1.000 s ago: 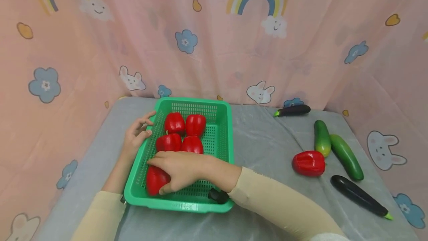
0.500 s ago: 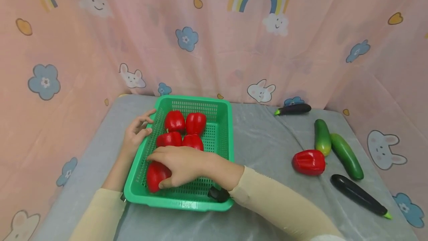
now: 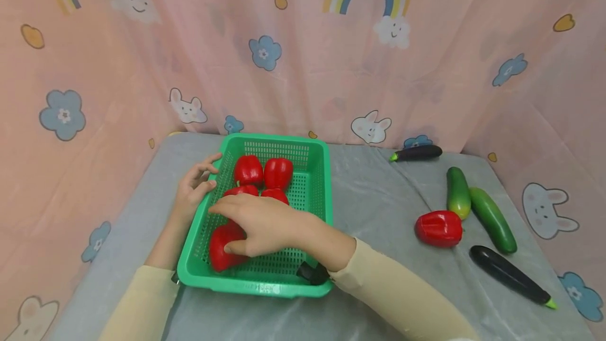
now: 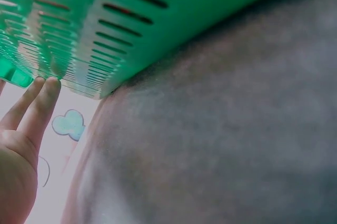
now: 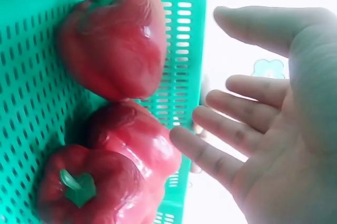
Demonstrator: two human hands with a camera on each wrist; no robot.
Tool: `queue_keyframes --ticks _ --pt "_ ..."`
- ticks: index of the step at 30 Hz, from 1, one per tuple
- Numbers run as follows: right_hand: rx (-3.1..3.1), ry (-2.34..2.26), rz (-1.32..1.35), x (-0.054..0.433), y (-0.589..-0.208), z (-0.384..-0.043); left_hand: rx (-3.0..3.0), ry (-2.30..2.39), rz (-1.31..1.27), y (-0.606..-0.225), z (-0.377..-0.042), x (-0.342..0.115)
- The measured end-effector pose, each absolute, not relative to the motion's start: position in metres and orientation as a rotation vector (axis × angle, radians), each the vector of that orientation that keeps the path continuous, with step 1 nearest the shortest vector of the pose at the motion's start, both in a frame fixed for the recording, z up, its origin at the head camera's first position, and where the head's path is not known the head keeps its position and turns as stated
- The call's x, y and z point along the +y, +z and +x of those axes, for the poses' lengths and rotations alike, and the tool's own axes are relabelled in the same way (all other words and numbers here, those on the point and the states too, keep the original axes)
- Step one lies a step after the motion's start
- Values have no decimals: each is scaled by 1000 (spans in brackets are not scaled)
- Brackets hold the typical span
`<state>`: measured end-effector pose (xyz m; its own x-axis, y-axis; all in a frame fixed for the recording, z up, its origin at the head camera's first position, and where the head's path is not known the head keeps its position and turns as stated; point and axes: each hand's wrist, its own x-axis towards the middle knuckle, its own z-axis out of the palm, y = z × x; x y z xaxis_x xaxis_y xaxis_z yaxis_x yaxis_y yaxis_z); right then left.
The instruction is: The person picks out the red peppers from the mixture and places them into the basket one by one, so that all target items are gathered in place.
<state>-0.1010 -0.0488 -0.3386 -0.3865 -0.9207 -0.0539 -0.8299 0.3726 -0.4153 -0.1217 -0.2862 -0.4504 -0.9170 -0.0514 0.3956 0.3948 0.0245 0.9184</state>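
Over the near left part of a green slotted basket (image 3: 255,289), my right hand (image 3: 265,225) hovers with its palm down. Beneath its thumb sits a red bell pepper (image 3: 221,251) in the basket's near left corner. In the right wrist view the fingers (image 5: 226,129) are spread and straight, with the pepper (image 5: 116,39) apart from them. Several more red bell peppers (image 3: 278,173) lie toward the back of the basket, two partly hidden by the right hand. My left hand (image 3: 194,191) rests its fingertips against the basket's left side, fingers extended in the left wrist view.
On the grey cloth to the right lie another red bell pepper (image 3: 438,229), two green cucumbers (image 3: 458,191) and an eggplant (image 3: 508,273). A second eggplant (image 3: 416,153) lies at the back edge. A pink patterned curtain (image 3: 303,83) stands behind the table.
My right hand has let go of the near left bell pepper, lifted a little and straightened its fingers. The pepper stays in the corner. My left hand keeps its place at the basket.
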Motion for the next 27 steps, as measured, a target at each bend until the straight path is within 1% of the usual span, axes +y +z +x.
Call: queue_keyframes --ticks 7,11,21,27 --pt "2387 -496 -1588 -41 -329 -99 -1976 -1975 -359 -450 -121 -286" --pt "2393 -536 -1561 -34 -322 -98 -1968 -1977 -365 -451 -122 -286" --pt "2449 -633 -1601 -8 -311 -94 -1970 -1995 -345 -451 -121 -283" --pt "2466 -659 -1573 8 -308 -90 -1977 -1986 -330 -448 -121 -285"
